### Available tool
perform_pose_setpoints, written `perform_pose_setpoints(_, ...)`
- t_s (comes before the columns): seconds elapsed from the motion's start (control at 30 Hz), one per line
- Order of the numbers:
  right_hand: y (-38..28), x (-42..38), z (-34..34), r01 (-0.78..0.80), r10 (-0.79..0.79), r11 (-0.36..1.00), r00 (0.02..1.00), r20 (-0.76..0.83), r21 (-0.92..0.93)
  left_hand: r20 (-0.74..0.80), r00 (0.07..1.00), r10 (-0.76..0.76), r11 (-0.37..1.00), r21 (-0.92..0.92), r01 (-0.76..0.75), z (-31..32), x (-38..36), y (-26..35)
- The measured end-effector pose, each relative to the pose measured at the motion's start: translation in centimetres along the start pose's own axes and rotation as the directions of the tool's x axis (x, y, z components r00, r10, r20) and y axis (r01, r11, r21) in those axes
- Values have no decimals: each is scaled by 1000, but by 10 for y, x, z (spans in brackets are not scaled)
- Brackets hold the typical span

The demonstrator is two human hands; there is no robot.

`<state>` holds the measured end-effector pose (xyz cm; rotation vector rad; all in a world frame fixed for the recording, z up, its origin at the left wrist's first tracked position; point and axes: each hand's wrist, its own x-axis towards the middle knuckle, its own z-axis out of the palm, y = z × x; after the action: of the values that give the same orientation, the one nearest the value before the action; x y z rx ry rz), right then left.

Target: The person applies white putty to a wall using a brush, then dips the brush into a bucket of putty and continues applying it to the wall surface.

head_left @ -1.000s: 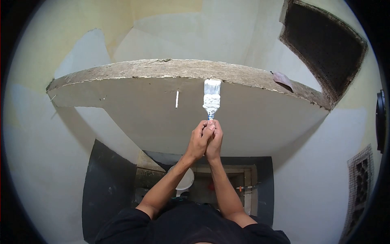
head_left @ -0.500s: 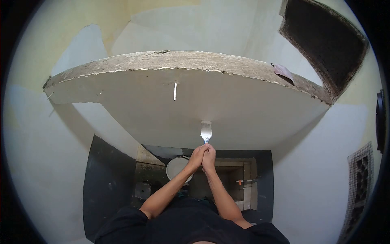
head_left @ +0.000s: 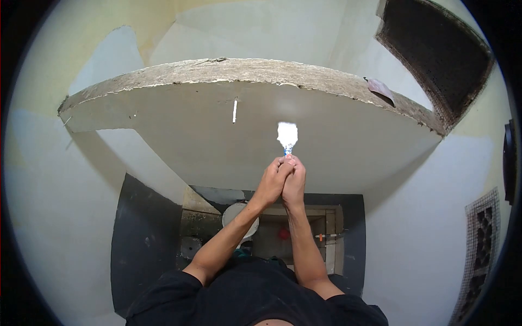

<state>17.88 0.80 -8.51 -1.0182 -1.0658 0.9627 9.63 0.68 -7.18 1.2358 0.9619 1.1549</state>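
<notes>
Both my hands are closed together round the handle of a paintbrush (head_left: 287, 133), whose broad head points up and looks bright white. My left hand (head_left: 271, 183) wraps the handle from the left side. Pressed against it, my right hand (head_left: 294, 182) grips from the right, with a thumb near the blue and white part just below the head. Most of the handle is hidden in my fingers. The brush head overlaps the pale grey wall (head_left: 206, 146) in front of me, below its rough top edge (head_left: 239, 71).
A white rod (head_left: 235, 111) sticks out of the wall left of the brush. On the ledge at right lies a curled purplish piece (head_left: 379, 91). Below are a white bucket (head_left: 234, 213), a tap with an orange handle (head_left: 321, 237) and dark lower walls (head_left: 144, 239).
My hands and the paintbrush have moved up the wall and a little to the right. The brush head looks brighter. A red thing now shows below, between my forearms.
</notes>
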Motion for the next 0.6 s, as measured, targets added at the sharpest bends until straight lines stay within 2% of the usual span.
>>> perform_pose_setpoints(0.13, -19, -5, -1, -8, 6, 997, 1000, 27, 81, -19, 998, 58, 998, -7, -58, 6, -7, 13)
perform_pose_setpoints(0.27, 35, -3, -4, -19, 19, 1000, 1000, 17, 18, -107, 992, 60, 995, 81, -51, -2, 1, -36)
perform_pose_setpoints(0.33, 83, -8, -8, -6, 6, 999, 1000, -1, -44, -142, 990, 6, 998, 67, 3, -6, 0, -73)
perform_pose_setpoints(0.37, 101, -15, -9, -66, 66, 998, 998, -16, -21, -159, 987, -22, 998, 59, 31, -8, -3, -90)
perform_pose_setpoints(0.47, 155, -36, -19, -186, 180, 970, 982, -50, -158, -95, 981, -166, 984, 49, 172, -17, -16, -130)
perform_pose_setpoints(0.6, 186, -59, -22, -400, 393, 915, 911, -122, -39, -78, 918, -388, 920, 29, 391, -22, -29, -162)
